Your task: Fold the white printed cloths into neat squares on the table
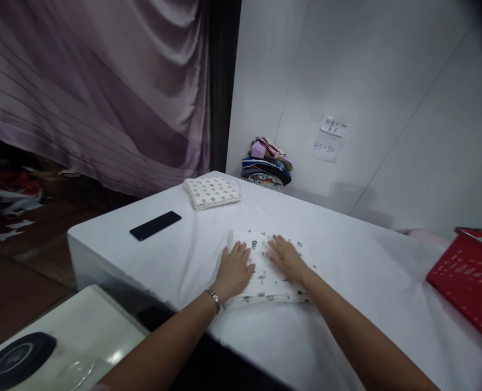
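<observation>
Leaning in over the near edge of the white-covered surface (346, 255), the person has both palms down on a folded cloth (265, 279), white with small dark and pinkish prints. From where I stand, the left hand (233, 271), a metal bracelet (214, 299) at its wrist, lies along the cloth's left side, its grip spread flat with the fingers slightly apart. The right hand (286, 257) presses toward the cloth's far right part, its grip spread flat too, the fingertips a little blurred. Down at the near left, below the surface, is a pale, glossy box-like thing (98, 320) with a dark round mark. A red basket (461, 277) is at the far right side. Beyond the hands, to the left, lies a black phone (155, 226), and past it a second folded cloth (212, 193) with rows of small prints. Behind the far corner rises a pile of colourful fabrics (267, 165), near a pale wall (387, 81) bearing two handwritten notes (324, 150), the lower reading "45-50". A pinkish-mauve curtain (122, 98) hangs at the left.
</observation>
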A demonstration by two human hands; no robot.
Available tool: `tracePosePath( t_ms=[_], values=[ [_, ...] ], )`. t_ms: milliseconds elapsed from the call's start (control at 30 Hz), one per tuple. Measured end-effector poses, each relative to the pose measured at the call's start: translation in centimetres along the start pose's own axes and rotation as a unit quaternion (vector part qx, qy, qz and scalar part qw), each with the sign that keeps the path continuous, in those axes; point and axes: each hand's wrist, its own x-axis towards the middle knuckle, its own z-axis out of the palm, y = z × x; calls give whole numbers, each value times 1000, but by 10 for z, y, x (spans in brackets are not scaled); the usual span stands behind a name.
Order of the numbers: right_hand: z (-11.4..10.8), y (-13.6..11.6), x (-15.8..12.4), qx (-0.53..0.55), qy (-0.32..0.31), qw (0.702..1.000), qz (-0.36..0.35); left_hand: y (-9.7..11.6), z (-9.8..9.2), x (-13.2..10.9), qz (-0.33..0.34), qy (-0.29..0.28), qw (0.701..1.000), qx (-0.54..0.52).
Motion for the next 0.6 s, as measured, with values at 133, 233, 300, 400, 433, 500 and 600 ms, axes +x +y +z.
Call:
tracePosePath(
  t_ms=[133,233,300,400,433,500,600],
  values=[
    [6,50,17,-63,11,989,135,1,-3,0,2,-9,1000,-4],
    [17,76,15,-52,0,985,163,1,-4,0,5,-13,1000,-10],
    [23,83,14,-53,7,987,150,1,-4,0,5,-15,1000,-12],
    [26,84,14,-54,12,989,138,1,-3,0,3,-15,1000,-11],
    [27,84,14,-54,14,989,137,0,-2,-1,3,-17,1000,-10],
    [28,84,15,-53,19,989,136,0,-4,-1,1,-23,1000,-7],
    [31,86,16,-50,30,990,131,3,-11,5,-8,-59,998,-7]
  ],
)
